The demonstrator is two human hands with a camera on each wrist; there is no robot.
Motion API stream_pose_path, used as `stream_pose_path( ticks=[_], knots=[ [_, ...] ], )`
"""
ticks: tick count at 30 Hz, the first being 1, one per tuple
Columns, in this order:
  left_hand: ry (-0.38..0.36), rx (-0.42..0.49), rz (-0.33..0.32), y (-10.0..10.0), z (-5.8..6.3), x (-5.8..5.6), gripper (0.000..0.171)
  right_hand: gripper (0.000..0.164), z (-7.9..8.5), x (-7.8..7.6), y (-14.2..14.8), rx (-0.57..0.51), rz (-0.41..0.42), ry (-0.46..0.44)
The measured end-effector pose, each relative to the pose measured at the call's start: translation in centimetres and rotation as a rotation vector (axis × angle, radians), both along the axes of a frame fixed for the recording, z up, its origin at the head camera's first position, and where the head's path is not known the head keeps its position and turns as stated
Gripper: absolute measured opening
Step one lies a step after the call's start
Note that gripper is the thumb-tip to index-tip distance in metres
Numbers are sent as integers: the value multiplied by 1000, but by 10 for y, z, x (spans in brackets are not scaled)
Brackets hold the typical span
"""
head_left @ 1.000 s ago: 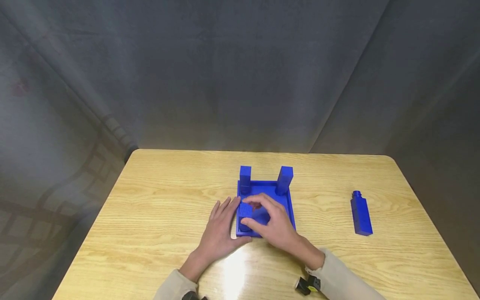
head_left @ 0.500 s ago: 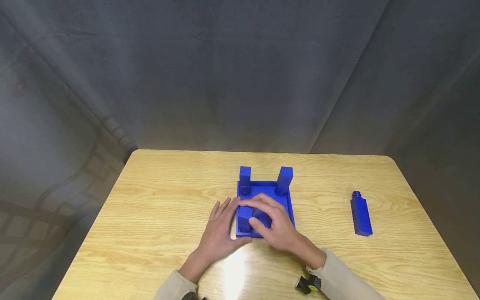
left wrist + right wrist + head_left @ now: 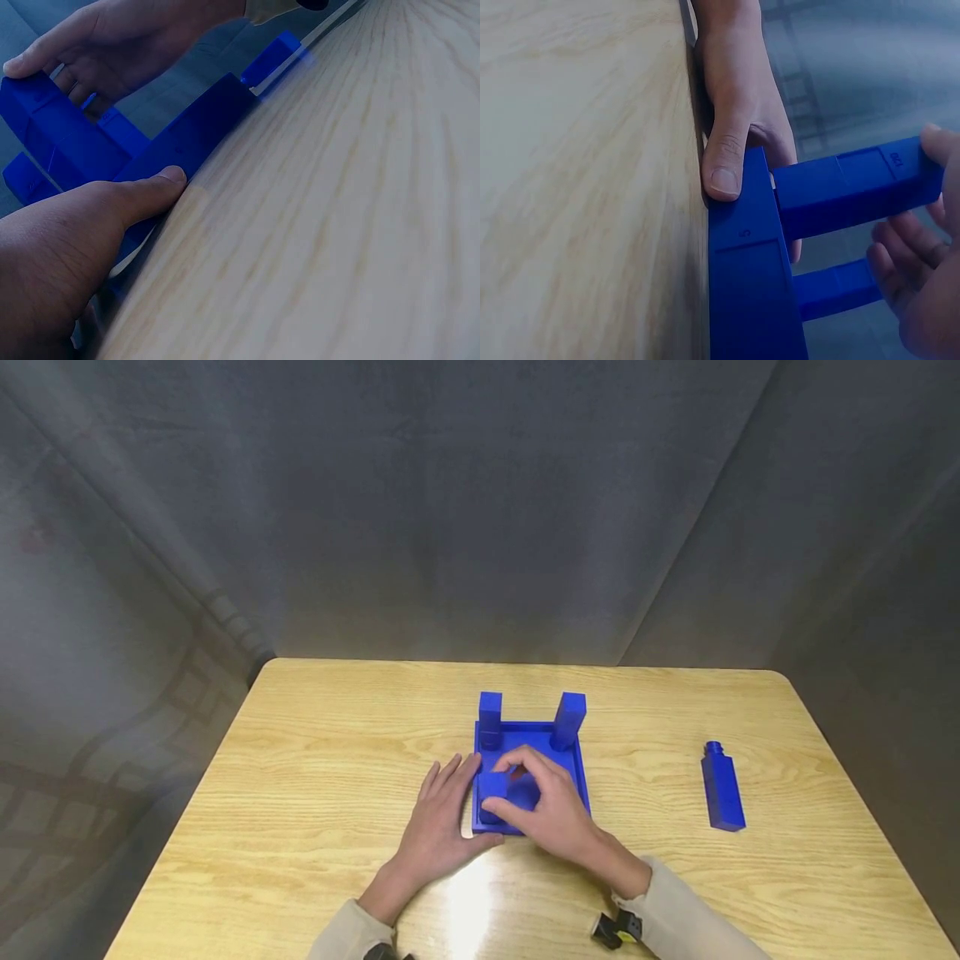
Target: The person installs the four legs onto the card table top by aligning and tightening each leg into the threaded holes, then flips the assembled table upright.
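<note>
A small blue tabletop [image 3: 534,740] with a raised rim lies upside down on the wooden table. In its near left corner stands a square blue leg [image 3: 492,786], upright. My right hand [image 3: 553,806] pinches this leg near its top, thumb on the near side and fingers behind, partly hidden in the head view. At the same corner my left hand [image 3: 441,837] presses on the tabletop, its straight fingers along the left side and its thumb [image 3: 724,169] against the front edge. Two more legs, far left [image 3: 491,717] and far right [image 3: 569,720], stand upright in their corners.
A loose blue leg [image 3: 722,791] with a threaded end lies on the wooden table [image 3: 337,727], to the right of the tabletop. Behind the table's far edge hangs a dark grey curtain [image 3: 480,527].
The right thumb and fingers have shifted round the near left leg and back, and the leg has turned a little in its corner. The left hand and the tabletop have stayed in place.
</note>
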State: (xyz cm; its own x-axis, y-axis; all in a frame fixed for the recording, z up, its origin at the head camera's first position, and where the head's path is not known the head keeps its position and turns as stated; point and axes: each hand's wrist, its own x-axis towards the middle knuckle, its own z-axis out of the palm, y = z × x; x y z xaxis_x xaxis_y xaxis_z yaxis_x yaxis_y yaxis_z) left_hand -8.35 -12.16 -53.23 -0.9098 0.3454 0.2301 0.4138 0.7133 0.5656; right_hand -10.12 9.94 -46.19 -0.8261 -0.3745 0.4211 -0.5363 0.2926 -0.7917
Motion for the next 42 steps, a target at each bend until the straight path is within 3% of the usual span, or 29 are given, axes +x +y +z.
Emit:
stream_pose_path(
  ticks=[5,12,23,27,42],
  knots=[
    [1,4,-5,0,1,0,118,44,1,2,-2,15,-32,-46],
    [-9,4,-10,-1,2,0,118,46,1,1,-2,15,-17,-36],
    [-5,13,-2,0,1,0,119,44,-3,-2,1,17,120,136],
    [15,17,-5,0,0,0,120,42,-3,-3,2,9,136,149],
    [-4,-10,-2,0,1,0,117,36,0,1,-2,35,5,20]
  ],
)
